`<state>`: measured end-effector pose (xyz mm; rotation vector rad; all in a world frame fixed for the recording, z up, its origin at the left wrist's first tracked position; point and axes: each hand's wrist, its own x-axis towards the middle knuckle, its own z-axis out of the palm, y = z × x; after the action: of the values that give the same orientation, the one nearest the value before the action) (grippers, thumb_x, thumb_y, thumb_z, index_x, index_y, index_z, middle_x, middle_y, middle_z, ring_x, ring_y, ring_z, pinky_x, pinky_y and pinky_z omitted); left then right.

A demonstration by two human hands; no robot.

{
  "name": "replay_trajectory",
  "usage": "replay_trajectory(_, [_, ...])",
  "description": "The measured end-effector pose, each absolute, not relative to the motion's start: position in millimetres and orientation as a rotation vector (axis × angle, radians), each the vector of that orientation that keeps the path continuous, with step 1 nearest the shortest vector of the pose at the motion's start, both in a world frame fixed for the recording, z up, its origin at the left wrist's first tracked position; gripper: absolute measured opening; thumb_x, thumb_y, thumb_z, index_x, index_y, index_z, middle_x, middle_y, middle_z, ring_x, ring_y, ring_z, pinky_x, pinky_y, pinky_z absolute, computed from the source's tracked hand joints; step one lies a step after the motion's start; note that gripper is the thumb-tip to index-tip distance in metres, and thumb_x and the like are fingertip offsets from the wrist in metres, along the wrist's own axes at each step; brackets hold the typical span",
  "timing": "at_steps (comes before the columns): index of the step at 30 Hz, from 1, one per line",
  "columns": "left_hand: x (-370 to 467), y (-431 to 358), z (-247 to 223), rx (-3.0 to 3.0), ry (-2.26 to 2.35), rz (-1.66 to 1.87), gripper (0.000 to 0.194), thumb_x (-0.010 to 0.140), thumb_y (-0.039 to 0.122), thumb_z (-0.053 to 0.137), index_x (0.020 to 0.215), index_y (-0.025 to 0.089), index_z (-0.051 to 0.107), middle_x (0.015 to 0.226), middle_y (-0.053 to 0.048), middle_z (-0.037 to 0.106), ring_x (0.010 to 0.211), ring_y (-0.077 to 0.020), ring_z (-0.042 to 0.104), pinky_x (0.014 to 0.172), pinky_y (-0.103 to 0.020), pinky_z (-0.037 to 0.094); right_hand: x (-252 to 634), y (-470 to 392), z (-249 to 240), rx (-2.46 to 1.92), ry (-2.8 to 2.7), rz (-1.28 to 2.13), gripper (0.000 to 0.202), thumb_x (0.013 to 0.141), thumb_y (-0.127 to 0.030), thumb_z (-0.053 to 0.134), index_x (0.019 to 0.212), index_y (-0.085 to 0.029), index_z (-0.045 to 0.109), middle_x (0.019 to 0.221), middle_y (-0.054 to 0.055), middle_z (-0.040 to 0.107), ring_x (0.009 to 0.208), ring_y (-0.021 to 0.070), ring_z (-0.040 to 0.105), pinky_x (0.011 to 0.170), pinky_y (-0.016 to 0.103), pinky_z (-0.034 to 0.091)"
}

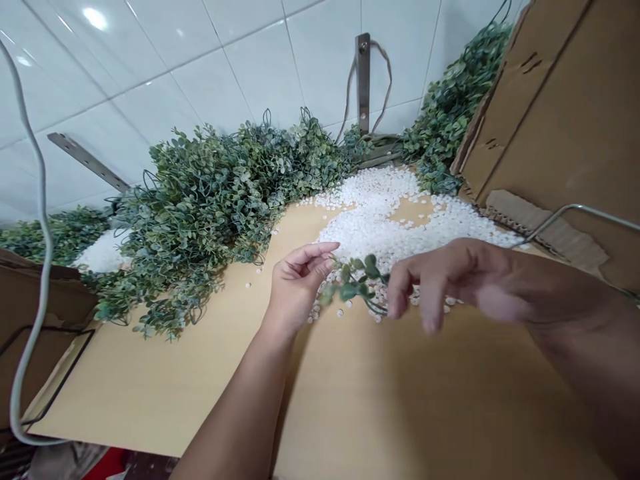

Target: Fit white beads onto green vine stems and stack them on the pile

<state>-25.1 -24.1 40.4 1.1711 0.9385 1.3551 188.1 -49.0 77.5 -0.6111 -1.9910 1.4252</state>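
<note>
My left hand (pixel 300 280) is closed in a pinch, thumb against forefinger, on the tip of a small sprig of artificial greenery (pixel 357 283). The sprig points right, with rounded green leaves and a thin dark stem. My right hand (pixel 450 283) hovers at the stem end, palm down, its fingers bent and apart and partly blurred by motion. The stem's end passes behind these fingers; whether they touch it I cannot tell. Behind and below the sprig, many small white plastic pieces (pixel 370 223) lie heaped on the tan tabletop (pixel 320 413).
A big pile of artificial greenery (pixel 225 187) lies at the left along the tiled wall (pixel 260 67). More greenery (pixel 460 93) stands at the back right beside a cardboard box (pixel 565 113). White pieces (pixel 105 250) form another heap at far left. A white cable (pixel 43 233) hangs at the left.
</note>
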Motion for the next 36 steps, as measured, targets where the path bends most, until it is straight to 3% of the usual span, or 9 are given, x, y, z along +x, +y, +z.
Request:
replay_trajectory(2, [-23.1,-27.0,41.8,1.227,0.930,1.312,0.019,0.052,0.014,0.079,0.069,0.020,0.073,0.066,0.000,0.068,0.058,-0.0069,0.056,0.054,-0.017,0.046,180.7,-46.3,71.3,-0.946,-1.865,1.286,0.039,0.078,-0.052,0.053,0.067,-0.017,0.069,0.062,0.003,0.063,0.058,0.0121,0.055,0.054,0.024,0.042])
replay_trajectory(4, [-21.0,-29.9,42.9,1.282,0.908,1.256,0.017,0.053,0.013,0.077,0.069,0.020,0.073,0.067,0.000,0.067,0.059,-0.0077,0.057,0.056,-0.018,0.047,168.3,-44.5,62.9,-1.189,-1.640,1.055,0.030,0.076,-0.042,0.059,0.061,-0.016,0.063,0.054,0.000,0.056,0.050,0.0095,0.047,0.048,0.022,0.036])
replay_trajectory(6, [-19.3,-32.5,43.3,1.353,0.879,1.218,0.015,0.056,0.013,0.075,0.070,0.020,0.073,0.070,-0.002,0.067,0.062,-0.0095,0.059,0.059,-0.020,0.048,154.5,-44.6,54.9,-1.185,-1.553,0.988,0.018,0.073,-0.034,0.062,0.069,-0.016,0.061,0.063,0.001,0.059,0.057,0.0104,0.050,0.053,0.023,0.039])
replay_trajectory(10, [-17.2,-35.2,41.1,1.478,0.854,1.289,0.014,0.061,0.010,0.071,0.071,0.020,0.073,0.071,-0.002,0.066,0.066,-0.0110,0.060,0.063,-0.021,0.049,134.6,-49.5,45.2,-0.999,-1.672,1.255,0.015,0.077,-0.024,0.055,0.088,-0.014,0.059,0.079,0.003,0.061,0.073,0.0122,0.054,0.066,0.025,0.043])
replay_trajectory(15, [-15.4,-35.3,35.4,1.622,0.913,1.374,0.017,0.065,0.006,0.066,0.071,0.021,0.072,0.071,-0.001,0.066,0.069,-0.0114,0.059,0.067,-0.022,0.048,132.6,-50.3,41.5,-1.120,-1.603,1.339,0.016,0.079,-0.027,0.048,0.082,-0.014,0.057,0.064,-0.002,0.051,0.055,0.0089,0.044,0.050,0.022,0.036])
replay_trajectory(20, [-13.7,-35.0,32.1,1.627,0.961,1.383,0.015,0.068,0.007,0.064,0.070,0.020,0.070,0.069,0.000,0.065,0.068,-0.0113,0.058,0.066,-0.022,0.047,135.0,-49.6,42.2,-1.191,-1.628,1.229,0.012,0.080,-0.021,0.043,0.074,-0.017,0.053,0.064,-0.002,0.048,0.057,0.0084,0.042,0.052,0.021,0.035])
replay_trajectory(26, [-13.0,-36.2,33.0,1.751,0.981,1.341,0.013,0.068,0.008,0.063,0.070,0.020,0.069,0.071,-0.003,0.065,0.069,-0.0136,0.058,0.066,-0.025,0.046,137.0,-50.5,46.6,-1.287,-1.752,1.205,0.015,0.079,-0.024,0.047,0.066,-0.016,0.050,0.051,-0.007,0.037,0.045,0.0060,0.034,0.042,0.021,0.025])
replay_trajectory(31, [-28.5,-28.3,40.9,1.926,1.059,1.122,0.011,0.068,0.011,0.064,0.068,0.020,0.070,0.068,-0.003,0.065,0.065,-0.0139,0.057,0.062,-0.025,0.044,141.1,-49.3,47.0,-1.273,-1.708,1.227,0.017,0.077,-0.024,0.049,0.062,-0.016,0.049,0.049,-0.007,0.035,0.042,0.0048,0.032,0.040,0.020,0.022])
replay_trajectory(36, [-44.8,-22.5,39.6,2.125,1.118,0.679,0.009,0.069,0.013,0.062,0.069,0.019,0.068,0.067,-0.003,0.064,0.063,-0.0141,0.057,0.057,-0.024,0.042,146.0,-45.8,42.8,-1.264,-1.688,1.197,0.019,0.077,-0.025,0.050,0.061,-0.016,0.051,0.050,-0.006,0.037,0.045,0.0057,0.033,0.042,0.021,0.024])
